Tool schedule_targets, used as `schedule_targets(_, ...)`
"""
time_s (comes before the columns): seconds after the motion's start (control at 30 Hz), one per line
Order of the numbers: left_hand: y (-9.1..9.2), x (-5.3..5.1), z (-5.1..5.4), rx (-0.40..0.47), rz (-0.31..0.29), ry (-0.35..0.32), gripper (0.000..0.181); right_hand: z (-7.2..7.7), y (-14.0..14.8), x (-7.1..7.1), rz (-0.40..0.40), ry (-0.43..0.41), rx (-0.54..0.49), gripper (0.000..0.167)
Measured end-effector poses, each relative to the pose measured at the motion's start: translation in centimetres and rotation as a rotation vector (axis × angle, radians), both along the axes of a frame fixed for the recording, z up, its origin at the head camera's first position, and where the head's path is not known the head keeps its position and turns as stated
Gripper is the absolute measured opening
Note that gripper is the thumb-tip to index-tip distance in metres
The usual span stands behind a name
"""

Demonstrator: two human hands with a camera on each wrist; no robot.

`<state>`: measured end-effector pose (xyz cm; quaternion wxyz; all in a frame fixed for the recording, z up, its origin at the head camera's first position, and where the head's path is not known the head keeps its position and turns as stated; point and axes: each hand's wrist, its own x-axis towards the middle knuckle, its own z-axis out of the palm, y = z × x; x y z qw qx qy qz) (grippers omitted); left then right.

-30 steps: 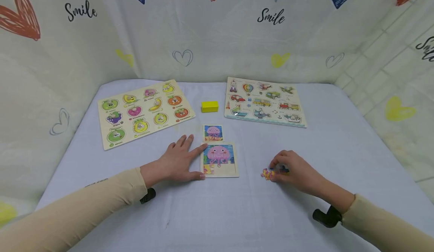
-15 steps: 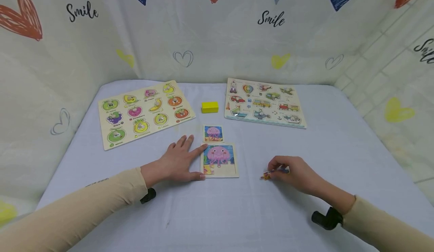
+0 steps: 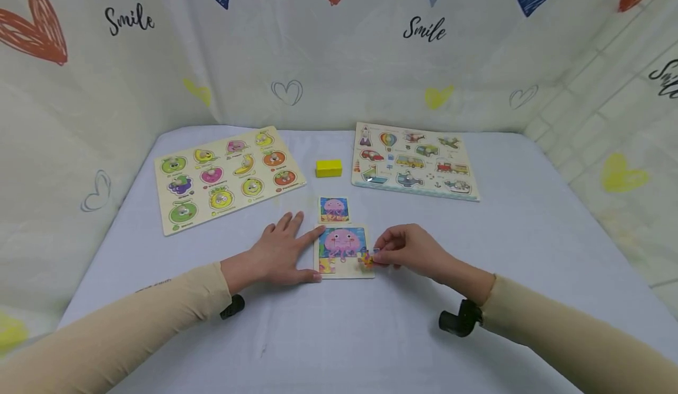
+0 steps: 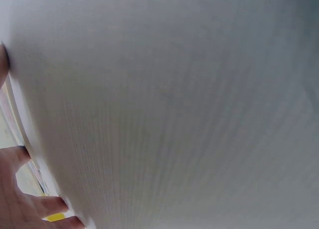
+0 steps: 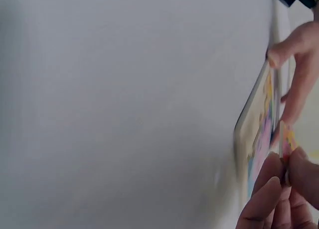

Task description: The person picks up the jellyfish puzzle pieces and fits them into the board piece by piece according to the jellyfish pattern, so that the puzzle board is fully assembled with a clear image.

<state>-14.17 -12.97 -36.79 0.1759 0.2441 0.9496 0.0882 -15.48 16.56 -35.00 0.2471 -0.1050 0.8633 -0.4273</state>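
A square jigsaw board (image 3: pixel 349 272) with a pink jellyfish picture lies mid-table, bare wood showing along its lower right. My left hand (image 3: pixel 281 255) rests on the cloth with fingers spread, its index finger and thumb touching the board's left edge. Between thumb and fingertips, my right hand (image 3: pixel 415 251) pinches a yellow-and-pink jigsaw piece (image 3: pixel 366 258) at the board's right side. In the right wrist view, the jigsaw piece (image 5: pixel 286 139) appears tilted up near the board. Fingers partly cover it. Directly behind the board lies a small jellyfish picture card (image 3: pixel 334 209).
A fruit puzzle board (image 3: pixel 230 179) lies at the back left, and a vehicle puzzle board (image 3: pixel 415 161) at the back right. Between them sits a yellow block (image 3: pixel 329 168). White cloth (image 3: pixel 339 341) covers the table, with a printed curtain (image 3: pixel 339 46) behind it.
My right hand has moved left from the open cloth to the jigsaw board, carrying the jigsaw piece it was handling there. The left hand stays in place.
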Motion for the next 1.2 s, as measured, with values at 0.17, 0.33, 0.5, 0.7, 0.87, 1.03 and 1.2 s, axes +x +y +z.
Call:
schedule_targets(0.17,0.0,0.0,0.1,0.002,0.0,0.003,0.092,-0.3,-3.0,-0.3,0.016,-0.001,0.036,0.016)
schedule_targets(0.33,0.1,0.0,0.0,0.0,-0.003,0.01,0.092,-0.7,-4.8,-0.3,0.002,-0.026,0.088,0.017)
schedule_targets(0.5,0.0,0.0,-0.1,-0.006,-0.003,0.018,0.093,-0.8,-5.7,-0.2,-0.031,-0.078,0.106,0.016)
schedule_targets(0.7,0.0,0.0,0.0,-0.008,-0.005,0.017,0.093,-0.7,-6.3,-0.5,-0.04,-0.095,0.16,0.017)
schedule_targets(0.87,0.0,0.0,0.1,-0.013,-0.007,0.018,0.093,-0.3,-6.6,-0.6,-0.004,-0.069,0.226,0.018)
schedule_targets(1.03,0.0,0.0,0.0,-0.015,-0.008,0.023,0.093,0.0,-6.9,-0.7,0.039,-0.008,0.297,0.022)
schedule_targets(1.2,0.0,0.0,-0.1,-0.012,-0.008,0.024,0.093,0.0,-7.0,-0.8,0.064,0.042,0.341,0.023)
